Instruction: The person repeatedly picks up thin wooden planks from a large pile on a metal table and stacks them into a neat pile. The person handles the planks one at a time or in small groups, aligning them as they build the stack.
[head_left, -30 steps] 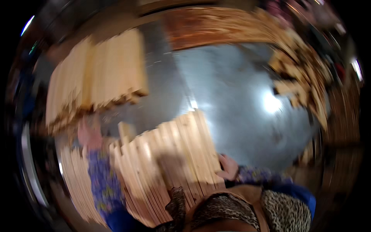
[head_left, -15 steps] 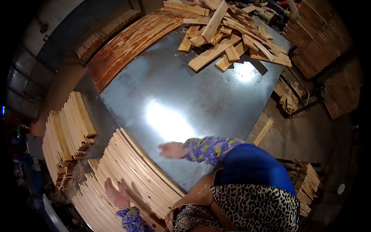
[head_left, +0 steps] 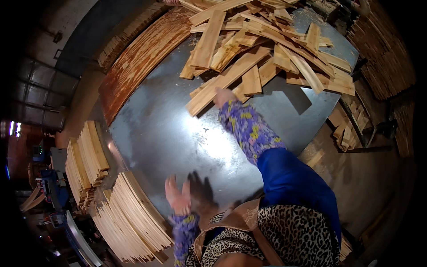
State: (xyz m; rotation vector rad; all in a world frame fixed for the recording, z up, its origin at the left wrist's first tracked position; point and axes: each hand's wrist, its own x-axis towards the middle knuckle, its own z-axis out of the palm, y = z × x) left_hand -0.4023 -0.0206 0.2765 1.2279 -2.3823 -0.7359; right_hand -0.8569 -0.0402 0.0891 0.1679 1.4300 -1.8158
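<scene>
My right hand (head_left: 225, 96) reaches out over the table to a long wooden board (head_left: 231, 80) at the near edge of a loose pile. Its fingers are closed at the board's right edge, close to the near end; the fingertips are partly hidden and blurred. Held above the near part of the metal tabletop (head_left: 151, 138), my left hand (head_left: 179, 196) is open, fingers spread and nothing in it. Beside it on the left lies a stack of narrow wooden strips (head_left: 133, 218), set neatly side by side.
More boards (head_left: 284, 35) lie crisscrossed at the table's far side. A worn reddish-brown panel (head_left: 142, 58) runs along the far left edge. Further strip stacks (head_left: 86, 155) stand at the left. Offcuts (head_left: 351, 127) sit by a metal frame at the right, below tall wood stacks (head_left: 382, 53).
My right hand has gone forward from the near tabletop to the board in the pile. My left hand has left the strip stack and moved right, over the table. The view has shifted.
</scene>
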